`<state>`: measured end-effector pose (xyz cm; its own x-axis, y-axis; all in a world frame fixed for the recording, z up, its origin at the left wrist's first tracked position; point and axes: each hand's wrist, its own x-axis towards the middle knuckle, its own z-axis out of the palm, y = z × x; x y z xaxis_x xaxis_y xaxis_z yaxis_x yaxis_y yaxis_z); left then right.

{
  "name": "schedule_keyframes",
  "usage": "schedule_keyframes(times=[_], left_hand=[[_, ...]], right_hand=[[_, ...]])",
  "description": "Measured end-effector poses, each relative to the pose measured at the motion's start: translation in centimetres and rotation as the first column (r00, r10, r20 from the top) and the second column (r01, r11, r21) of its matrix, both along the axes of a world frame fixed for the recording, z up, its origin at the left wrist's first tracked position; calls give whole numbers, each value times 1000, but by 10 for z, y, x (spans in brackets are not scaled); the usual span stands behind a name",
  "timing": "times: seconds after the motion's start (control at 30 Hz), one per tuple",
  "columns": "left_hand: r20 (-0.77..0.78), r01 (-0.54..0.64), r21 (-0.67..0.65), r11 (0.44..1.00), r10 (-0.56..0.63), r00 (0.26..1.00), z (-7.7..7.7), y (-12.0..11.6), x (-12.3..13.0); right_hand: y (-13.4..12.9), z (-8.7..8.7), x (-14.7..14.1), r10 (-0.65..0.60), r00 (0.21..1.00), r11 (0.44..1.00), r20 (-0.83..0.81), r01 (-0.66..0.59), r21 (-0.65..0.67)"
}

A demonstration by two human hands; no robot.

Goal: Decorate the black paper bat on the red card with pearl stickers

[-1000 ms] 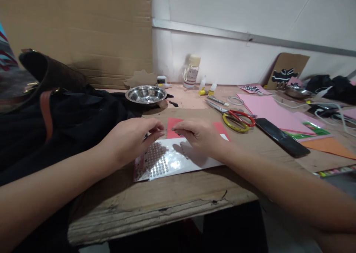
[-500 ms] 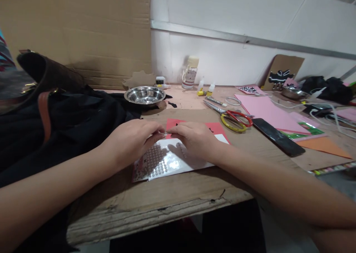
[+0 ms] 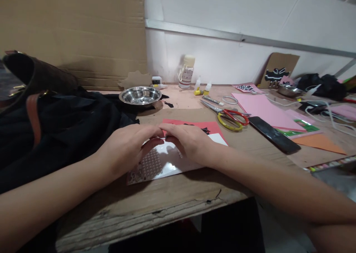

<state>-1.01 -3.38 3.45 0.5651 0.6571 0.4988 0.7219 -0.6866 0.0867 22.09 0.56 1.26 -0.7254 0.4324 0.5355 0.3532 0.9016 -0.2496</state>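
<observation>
My left hand (image 3: 130, 145) and my right hand (image 3: 191, 143) meet at the fingertips over a sheet of stick-on pearls (image 3: 151, 164). Both are closed in a pinch, and whatever lies between the fingers is too small to make out. The sheet has rows of pearls at its left and a glossy white bare part in the middle. Under its far edge lies red paper (image 3: 214, 127) with black cut-out shapes (image 3: 205, 130) on it, partly covered by my right hand.
A steel bowl (image 3: 140, 96) stands behind my left hand, beside dark cloth (image 3: 72, 123). Scissors (image 3: 232, 120), a phone (image 3: 274, 135) and pink paper (image 3: 267, 110) lie to the right. Glue bottles (image 3: 207, 88) and a drinking bottle (image 3: 186, 73) are at the back.
My fingertips have come together, with the right fingers now overlapping the left ones. The whole view has shifted a little, so things sit slightly further left.
</observation>
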Motion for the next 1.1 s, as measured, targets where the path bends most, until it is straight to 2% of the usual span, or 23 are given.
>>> schedule_keyframes(times=[0.13, 0.2, 0.23, 0.33, 0.43, 0.57, 0.7, 0.77, 0.87, 0.97, 1.03, 1.1], left_hand=[[-7, -102, -28, 994, 101, 995, 5, 0, -2], [17, -170, -26, 985, 170, 985, 6, 2, -6], [34, -187, -22, 982, 187, 982, 6, 4, -8], [13, -118, -35, 992, 119, 993, 2, 7, -7], [-56, -4, -76, 997, 0, 998, -1, 7, 2], [-151, 21, -193, 981, -51, 987, 9, 1, 21], [-250, -21, -391, 920, -85, 964, 25, -5, 37], [-260, -35, -432, 901, -87, 962, 28, -9, 44], [-184, 17, -375, 927, -92, 979, 21, -14, 50], [-100, 136, -251, 958, -165, 981, 7, -14, 51], [-110, 193, -227, 955, -222, 969, 0, -12, 51], [-145, 197, -253, 947, -238, 960, -5, -11, 51]], right_hand=[[13, 6, 4, -96, 995, 995, -6, 96, -30], [31, 10, 15, -248, 968, 968, 22, 249, -36], [42, 13, 23, -354, 934, 934, 48, 355, -31], [73, 20, 49, -489, 872, 872, 33, 489, -21], [87, 23, 60, -549, 836, 835, 27, 549, -26], [74, 23, 51, -524, 848, 847, 77, 529, -56], [49, 24, 36, -505, 853, 844, 135, 521, -131], [38, 27, 32, -491, 857, 835, 153, 514, -197], [23, 32, 29, -432, 887, 852, 160, 460, -250], [14, 35, 29, -371, 913, 876, 168, 404, -263], [12, 35, 29, -345, 920, 880, 183, 385, -277], [13, 34, 29, -319, 931, 887, 180, 360, -289]])
